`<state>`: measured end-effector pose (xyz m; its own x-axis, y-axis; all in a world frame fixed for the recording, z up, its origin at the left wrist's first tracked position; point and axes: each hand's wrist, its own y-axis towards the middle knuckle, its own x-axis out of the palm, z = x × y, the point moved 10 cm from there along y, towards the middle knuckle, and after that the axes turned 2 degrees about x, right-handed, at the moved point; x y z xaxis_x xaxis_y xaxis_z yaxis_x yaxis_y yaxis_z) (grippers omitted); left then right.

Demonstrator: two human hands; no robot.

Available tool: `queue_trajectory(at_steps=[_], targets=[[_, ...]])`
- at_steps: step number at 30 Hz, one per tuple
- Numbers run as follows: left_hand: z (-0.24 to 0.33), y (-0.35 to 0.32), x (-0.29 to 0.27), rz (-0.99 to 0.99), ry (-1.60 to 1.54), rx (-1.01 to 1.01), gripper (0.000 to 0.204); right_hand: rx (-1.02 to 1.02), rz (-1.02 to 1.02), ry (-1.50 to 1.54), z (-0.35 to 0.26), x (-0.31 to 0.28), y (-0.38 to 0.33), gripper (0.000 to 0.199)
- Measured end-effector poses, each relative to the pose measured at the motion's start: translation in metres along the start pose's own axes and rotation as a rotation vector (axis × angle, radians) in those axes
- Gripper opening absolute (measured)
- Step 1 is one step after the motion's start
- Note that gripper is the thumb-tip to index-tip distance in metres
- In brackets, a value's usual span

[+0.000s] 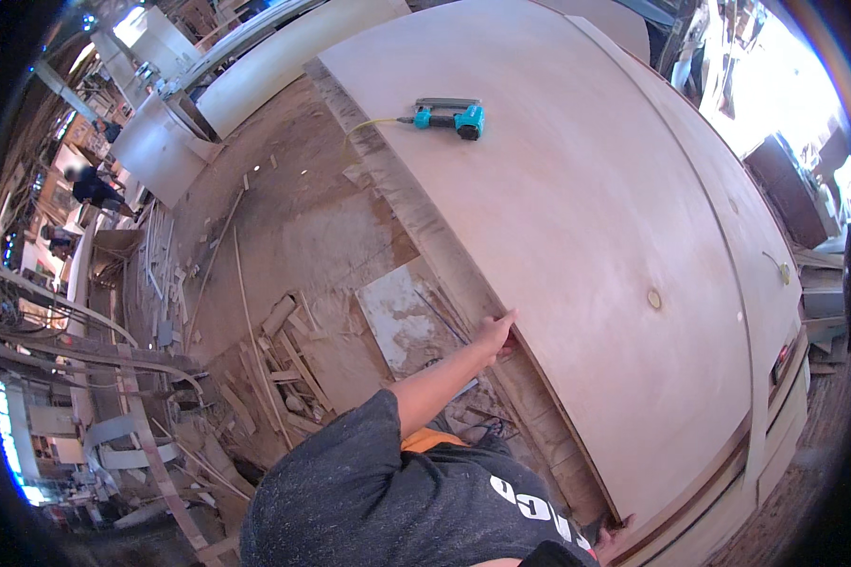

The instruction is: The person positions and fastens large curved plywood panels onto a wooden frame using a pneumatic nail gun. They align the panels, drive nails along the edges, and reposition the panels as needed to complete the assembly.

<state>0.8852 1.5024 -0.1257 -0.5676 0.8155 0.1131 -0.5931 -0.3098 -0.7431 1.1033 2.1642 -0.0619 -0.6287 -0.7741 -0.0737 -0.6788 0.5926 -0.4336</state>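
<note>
A large pale plywood sheet (577,236) lies flat on a stack of boards in front of me. My left hand (497,336) is closed on the sheet's near edge, about midway along, with the fingers partly hidden under it. At the sheet's lower right corner my right hand (613,539) grips the edge; my shirt and the frame's bottom hide much of it. Toward the far left edge of the sheet rests a teal air stapler (452,118) on its side, with a thin yellowish hose (376,122) running off to the left.
Wood offcuts (298,364) and long strips litter the dusty floor on my left. A whitish board piece (397,317) lies by the stack. Farther left, another person (95,187) is among boards. A tape measure (783,355) sits at the stack's right side.
</note>
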Motion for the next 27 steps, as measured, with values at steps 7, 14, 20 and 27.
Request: queue_trajectory(at_steps=[7,14,20,27], targets=[[0.001,-0.008,0.008,0.045,0.053,-0.028,0.1,-0.05,-0.035,-0.038,-0.02,0.017,-0.019,0.06],[0.001,0.006,0.008,0.104,0.162,0.108,0.106,-0.112,-0.096,-0.126,-0.039,0.03,-0.026,0.064],[0.006,0.008,0.012,0.132,-0.086,0.136,0.111,-0.192,-0.179,-0.238,-0.061,0.039,-0.035,0.068],[0.036,0.062,-0.016,0.073,-0.733,0.273,0.103,-0.35,-0.379,-0.39,-0.08,0.041,-0.062,0.077]])
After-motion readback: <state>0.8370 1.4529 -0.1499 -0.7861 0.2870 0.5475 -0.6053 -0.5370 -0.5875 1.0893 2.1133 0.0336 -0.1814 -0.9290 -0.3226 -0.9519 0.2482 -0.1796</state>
